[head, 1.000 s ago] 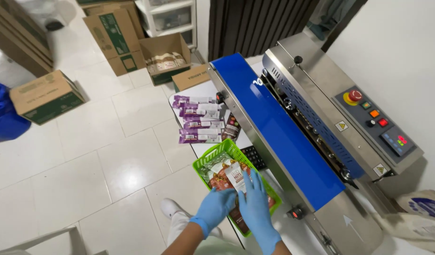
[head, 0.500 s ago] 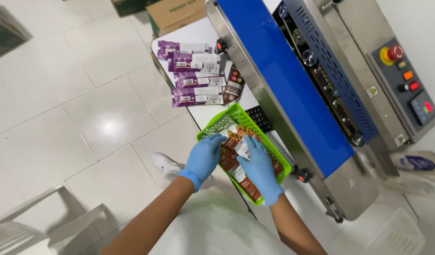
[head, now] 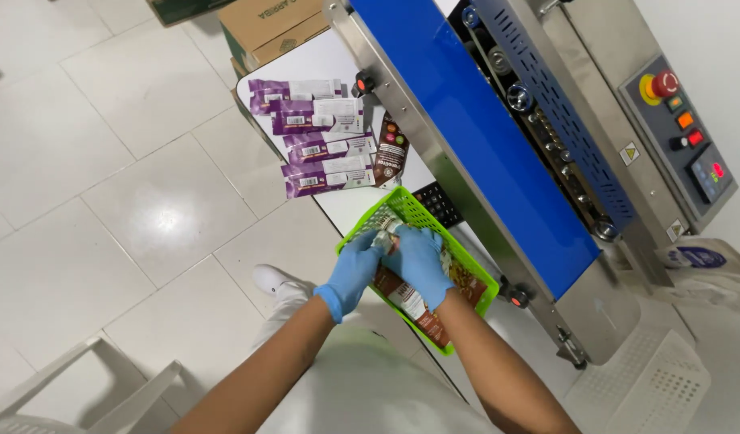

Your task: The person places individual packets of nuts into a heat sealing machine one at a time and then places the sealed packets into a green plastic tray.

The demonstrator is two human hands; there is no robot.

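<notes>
Since earlier frame: both hands sit closer together over the basket, fingers now curled down onto a pouch; the view has also shifted, machine fills more of the right side.

Far left: white plastic chair (head: 80,390), only part in view, cut off at bottom edge. White tile floor (head: 120,201) w/ one white shoe (head: 275,281) poking out past the left forearm. Cardboard box (head: 265,24) far, cropped by top edge. Four purple pouches (head: 317,137) fanned on the white table (head: 346,205), one dark brown pouch (head: 391,150) just beside them on the right.

Left hand (head: 355,269), blue glove, reaches in from the near-left, wrist bent, fingers curled and pressed together on the near-left end of a brown pouch (head: 410,305). That pouch lies in the green basket (head: 418,215), on the table's near part, touching the machine side. Right hand (head: 420,261), blue glove too, palm down, fingers curled together over the pouch's far end; thumb hidden, so exact pinch can't tell. Hands cover most of basket contents; count of pouches inside unclear. Black keypad-like thing (head: 440,202) half hidden behind basket.

Right: band sealer (head: 563,265) w/ blue belt (head: 474,137), control panel (head: 687,133) w/ red knob. White bag (head: 707,261) far right, partly cut off.
</notes>
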